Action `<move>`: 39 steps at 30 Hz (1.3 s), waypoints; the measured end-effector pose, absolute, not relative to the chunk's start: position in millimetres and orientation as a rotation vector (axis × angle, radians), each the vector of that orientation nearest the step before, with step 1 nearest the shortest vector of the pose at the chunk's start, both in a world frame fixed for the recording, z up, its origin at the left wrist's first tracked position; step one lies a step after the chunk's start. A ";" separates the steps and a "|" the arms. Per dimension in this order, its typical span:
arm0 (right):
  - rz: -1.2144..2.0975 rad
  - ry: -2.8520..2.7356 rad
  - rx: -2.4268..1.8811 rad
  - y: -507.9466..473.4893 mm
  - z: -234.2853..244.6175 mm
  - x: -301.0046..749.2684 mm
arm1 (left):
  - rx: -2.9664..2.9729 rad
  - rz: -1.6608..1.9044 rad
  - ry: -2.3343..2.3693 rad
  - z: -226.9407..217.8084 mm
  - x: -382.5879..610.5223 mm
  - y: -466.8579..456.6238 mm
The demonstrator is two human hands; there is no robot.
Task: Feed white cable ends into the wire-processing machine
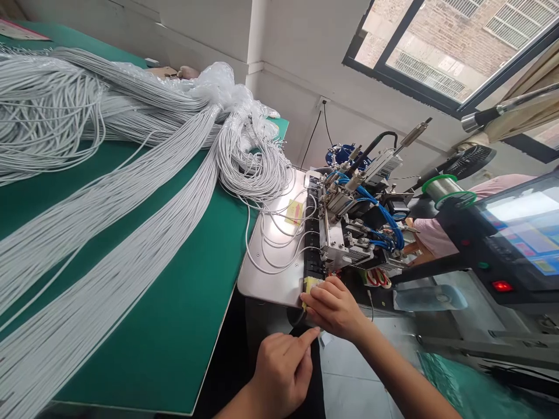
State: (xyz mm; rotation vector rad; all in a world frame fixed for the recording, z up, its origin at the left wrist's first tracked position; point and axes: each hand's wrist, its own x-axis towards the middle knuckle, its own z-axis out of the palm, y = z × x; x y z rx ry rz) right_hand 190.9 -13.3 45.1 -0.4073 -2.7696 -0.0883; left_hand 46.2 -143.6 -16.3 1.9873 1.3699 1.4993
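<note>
My right hand point(334, 308) is closed at the near end of a black slotted track point(312, 244), its fingertips against a yellow-taped piece point(311, 284). What lies between those fingers is hidden. Just below and to the left is my left hand point(282, 369), curled, with the index finger reaching toward the right hand; anything inside it is out of sight. Several light grey cables point(273, 265) loop over the metal plate point(271, 285) and end at the track. Beside the track stands a machine point(338, 227) with metal clamps and blue air tubes.
Long bundles of grey cable point(174, 227) cover much of the green table point(161, 349) at left, partly wrapped in clear plastic point(218, 81). At right are a wire spool point(449, 191), a control screen point(524, 227) and another person's pink sleeve point(428, 235).
</note>
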 end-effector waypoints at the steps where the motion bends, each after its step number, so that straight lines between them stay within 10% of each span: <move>1: -0.069 -2.754 -0.409 -13.8 43.8 191.0 | 1.979 1.503 1.381 -16.5 45.4 -143.8; 39: -0.029 -2.661 -0.656 -8.8 46.3 198.5 | 1.794 1.095 1.507 -17.7 48.0 -129.1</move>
